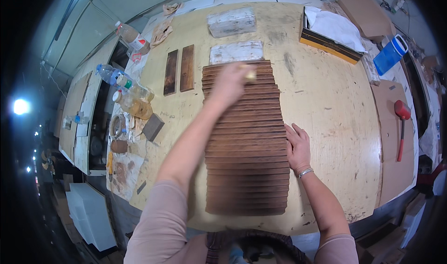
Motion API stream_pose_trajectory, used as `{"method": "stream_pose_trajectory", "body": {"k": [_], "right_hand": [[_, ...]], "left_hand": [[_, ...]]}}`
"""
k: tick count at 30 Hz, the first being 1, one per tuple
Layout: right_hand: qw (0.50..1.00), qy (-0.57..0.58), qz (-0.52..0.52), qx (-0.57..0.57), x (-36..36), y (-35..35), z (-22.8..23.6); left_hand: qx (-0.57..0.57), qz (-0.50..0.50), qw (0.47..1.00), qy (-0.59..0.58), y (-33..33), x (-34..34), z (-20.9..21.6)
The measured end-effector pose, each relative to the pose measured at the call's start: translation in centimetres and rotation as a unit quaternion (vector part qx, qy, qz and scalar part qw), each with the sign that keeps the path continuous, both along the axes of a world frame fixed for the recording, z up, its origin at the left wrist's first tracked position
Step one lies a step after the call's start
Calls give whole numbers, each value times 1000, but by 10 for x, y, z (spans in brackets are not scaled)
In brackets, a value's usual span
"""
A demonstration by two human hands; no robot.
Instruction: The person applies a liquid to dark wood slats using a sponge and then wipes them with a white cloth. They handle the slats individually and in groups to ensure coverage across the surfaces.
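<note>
Left hand point(228, 84) is gripping a small pale-yellow pad point(251, 75) over the far part of a row of wooden strips point(247, 147), while the right hand point(299, 147) is lying open, fingers loosely extended, against the row's right edge. The strips are running crosswise down the middle of the table point(335, 124), packed side by side and forming parallel ridges. They are showing reddish to dark brown, with blackish lines between them and slightly staggered ends; the near portion is looking hazy. Just beyond, a whitish block point(236, 52) is sitting at the far end.
</note>
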State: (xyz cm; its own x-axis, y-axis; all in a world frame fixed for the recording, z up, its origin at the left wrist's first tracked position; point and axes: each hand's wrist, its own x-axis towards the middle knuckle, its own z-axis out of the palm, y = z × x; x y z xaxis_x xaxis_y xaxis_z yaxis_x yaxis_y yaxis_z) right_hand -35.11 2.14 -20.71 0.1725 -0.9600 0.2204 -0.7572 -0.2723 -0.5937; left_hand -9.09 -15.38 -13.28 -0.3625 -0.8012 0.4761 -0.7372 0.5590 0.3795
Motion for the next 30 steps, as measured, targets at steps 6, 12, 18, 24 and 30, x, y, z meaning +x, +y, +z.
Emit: {"method": "stream_pose_trajectory", "body": {"k": [6,12,18,24,30], "right_hand": [[1000,-10,-4,4,1,1,4],[1000,-3,-3,6,1,1,2],[1000,-5,-3,16,0,1,4],[1000,4,6,14,0,0,2],[1000,-2,-1,21,2,2,4]], "left_hand": [[11,-31,998,-45,2,33,-15],[-16,191,978,-78,24,134,-1],[-14,-16,998,-62,-3,46,-5],[-20,122,991,-57,-7,84,-19],[8,94,993,-76,-21,27,-6]]}}
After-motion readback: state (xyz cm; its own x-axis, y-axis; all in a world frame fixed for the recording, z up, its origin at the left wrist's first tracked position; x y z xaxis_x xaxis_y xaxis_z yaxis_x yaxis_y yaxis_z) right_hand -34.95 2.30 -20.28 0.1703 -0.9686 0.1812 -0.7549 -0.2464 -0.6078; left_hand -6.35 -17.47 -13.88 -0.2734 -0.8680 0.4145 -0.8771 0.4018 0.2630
